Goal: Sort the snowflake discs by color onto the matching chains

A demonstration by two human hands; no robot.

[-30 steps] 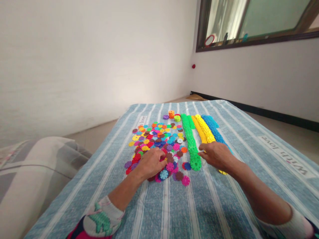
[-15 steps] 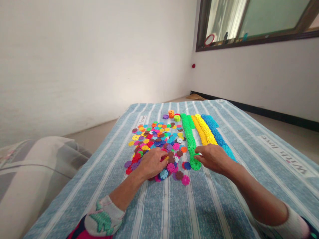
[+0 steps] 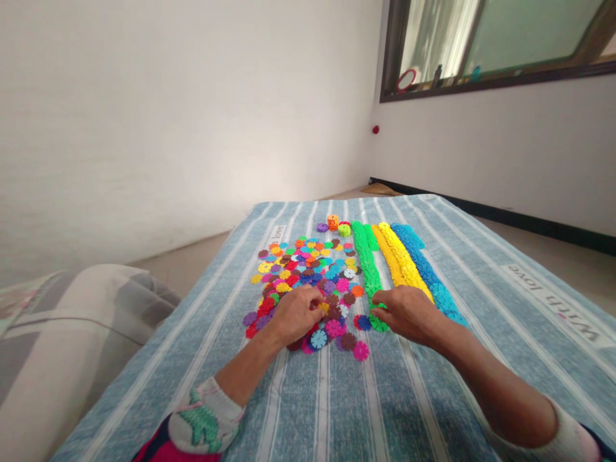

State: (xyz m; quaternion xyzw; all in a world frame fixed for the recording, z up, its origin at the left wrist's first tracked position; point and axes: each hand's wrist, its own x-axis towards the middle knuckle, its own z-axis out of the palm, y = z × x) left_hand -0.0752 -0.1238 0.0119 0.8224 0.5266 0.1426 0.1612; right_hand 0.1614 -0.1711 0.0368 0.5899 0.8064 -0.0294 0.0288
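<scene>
Currently your left hand (image 3: 296, 314) curls over the near part of the scattered mixed discs (image 3: 308, 279), hiding some, while your right hand (image 3: 407, 312) reaches its bent fingers to the near end of the green row (image 3: 366, 266). Its back hides the yellow row's (image 3: 402, 263) near end, and whether either hand pinches a disc, you cannot tell.
</scene>
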